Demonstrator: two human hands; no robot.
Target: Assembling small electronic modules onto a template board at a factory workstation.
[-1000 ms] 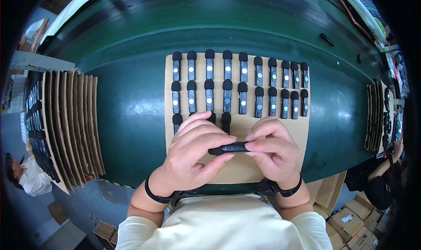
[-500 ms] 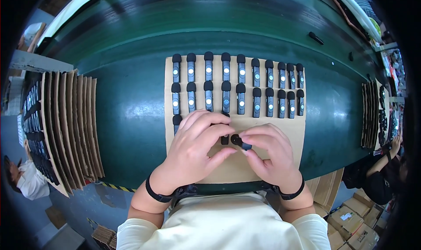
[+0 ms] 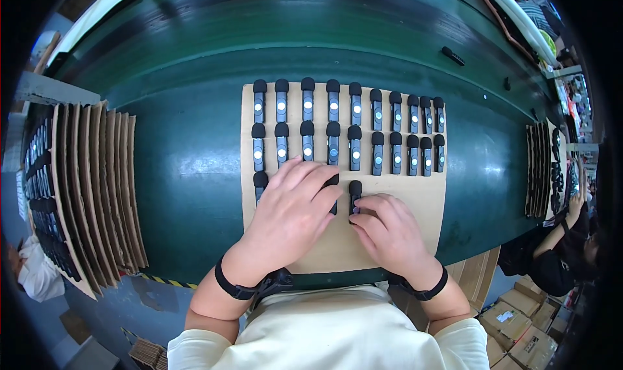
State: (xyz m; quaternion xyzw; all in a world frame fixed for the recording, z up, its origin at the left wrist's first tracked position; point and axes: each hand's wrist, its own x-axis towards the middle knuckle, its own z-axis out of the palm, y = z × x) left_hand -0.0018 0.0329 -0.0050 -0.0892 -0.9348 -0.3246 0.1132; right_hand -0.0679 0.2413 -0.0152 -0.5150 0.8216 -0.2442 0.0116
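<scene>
In the head view, the right hand [image 3: 392, 230] grips a black lavalier microphone [image 3: 355, 189] by its near end, thumb and fingertips closed on it. This microphone stands lengthwise over the near half of a brown cardboard sheet [image 3: 337, 252], its rounded foam cap pointing to the far side. The left hand [image 3: 289, 211] spreads over the sheet just to the left, its fingers bent; whether they grip anything cannot be told. Beside its fingertips, a partly covered microphone [image 3: 333, 204] shows, and another, the left-end microphone [image 3: 259, 183], lies at the far left of this near row.

Beyond the hands, two full rows of ten microphones each lie on the sheet: the middle row [image 3: 333, 150] and the far row [image 3: 333, 107], all with caps toward the far side. The sheet rests on a green table [image 3: 188, 195]. Upright cardboard sheets stand in a left stack [image 3: 104, 188] and a right stack [image 3: 537, 169]. A loose black microphone [image 3: 453, 56] lies on the far right of the green surface.
</scene>
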